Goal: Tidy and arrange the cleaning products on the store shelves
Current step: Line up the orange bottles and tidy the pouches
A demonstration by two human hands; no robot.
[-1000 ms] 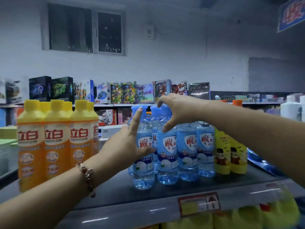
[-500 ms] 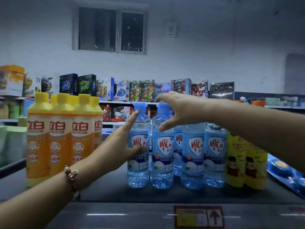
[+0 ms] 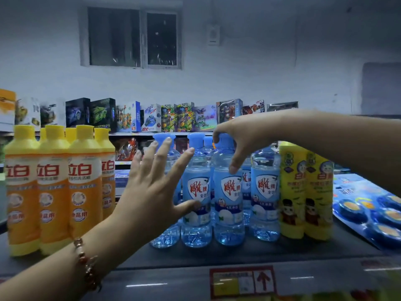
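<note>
Several clear blue bottles (image 3: 196, 205) with blue caps and shield labels stand in a cluster at the middle of the dark shelf (image 3: 249, 253). My left hand (image 3: 152, 192) is spread flat, fingers straight, against the left side of the cluster, its thumb touching a front bottle's label. It hides the leftmost blue bottle in part. My right hand (image 3: 236, 140) comes from the right and grips the cap and neck of a front blue bottle (image 3: 229, 205) from above, thumb down its front.
Several orange bottles (image 3: 52, 192) with yellow caps stand at the left. Two yellow bottles (image 3: 303, 192) stand right of the blue ones, then blue blister packs (image 3: 368, 205) lie at the far right. Toy boxes (image 3: 152, 118) fill a shelf behind. A price tag (image 3: 242, 281) marks the front edge.
My left hand has opened wider and lifted somewhat along the cluster's left side. My right hand's fingers have closed round a front bottle's cap. The view has drawn closer.
</note>
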